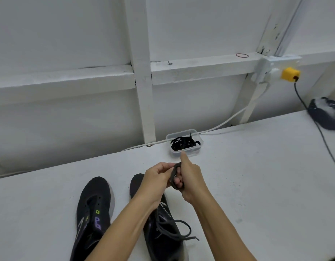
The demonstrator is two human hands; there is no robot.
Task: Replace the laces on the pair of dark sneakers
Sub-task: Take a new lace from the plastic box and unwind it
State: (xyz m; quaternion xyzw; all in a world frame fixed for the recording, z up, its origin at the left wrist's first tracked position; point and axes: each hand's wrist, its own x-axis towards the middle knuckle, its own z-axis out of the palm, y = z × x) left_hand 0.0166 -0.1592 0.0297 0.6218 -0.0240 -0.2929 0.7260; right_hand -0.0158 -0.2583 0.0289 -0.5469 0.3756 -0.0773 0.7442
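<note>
Head view, looking down at a white counter (pixel 257 176) set against a white panelled wall (pixel 68 44). Two dark sneakers side by side near the bottom edge, toes pointing away. Left sneaker (pixel 94 210) without a lace, bare eyelets showing, purple and green marks along its side. Right sneaker (pixel 161 228) partly hidden under the left forearm, with a loose grey lace (pixel 179 230) looping off it and its end trailing onto the counter to the right. Both hands raised together just above the right sneaker's toe. Left hand (pixel 158 178) with fingers curled, pinching the grey lace at the top of a coil. Right hand (pixel 189 178) clenched around that coil, lace wound round its fingers, thumb sticking up and away toward the wall. Hands touching at the coil. Beyond the hands, close to the wall, a clear plastic box (pixel 183 152) holding a tangle of black laces (pixel 183 143), one end poking over its rim. White cable (pixel 229 119) running along the counter's back edge behind the box and rising to a white fitting on the wall rail. Yellow plug (pixel 290 73) fixed on that fitting, with a black cord (pixel 325 140) dropping from it across the counter at right. Dark mesh object (pixel 326 113) at the far right edge, cut off by the frame. Red rubber band (pixel 242 55) lying on the rail ledge above.
</note>
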